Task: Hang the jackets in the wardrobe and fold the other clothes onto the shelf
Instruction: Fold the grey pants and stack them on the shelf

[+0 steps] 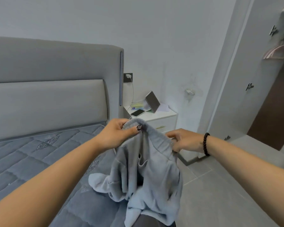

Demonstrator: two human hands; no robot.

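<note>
Forearms: both bare arms reached in from the bottom corners of the head view, the right one wearing a dark beaded bracelet (206, 144) at the wrist.
Garment: pale grey sweatpants (147, 169) hung between the two hands, held up by the elastic waistband, the legs drooping in loose folds; the lower part trailed onto the near corner of the bed.
Left hand: the left hand (116, 135) gripped the waistband at its left end, fingers curled over the cloth, thumb with a dark painted nail pressed on the front.
Right hand: the right hand (185, 141) pinched the waistband at its right end, fingers closed on the fabric.
Bed: a bare quilted blue-grey mattress (31, 161) lay to the left, backed by a grey padded headboard (56, 79).
Nightstand: a white nightstand (161, 118) stood just beside the headboard, behind the raised waistband. On its top were a dark phone (137, 112) lying flat, a grey tablet-like slab (152, 102) propped upright, and some papers or packets I could not make out.
Wall socket: a white charger (128, 76) was plugged in above the nightstand, its cable dropping down toward the top.
Wardrobe: the wardrobe (252, 79) stood open at the right edge; inside, pinkish hangers (276, 52) hung high up, and something lay on an upper shelf, too blurred to name.
Floor: grey tiles (220, 194) ran beside the bed.
</note>
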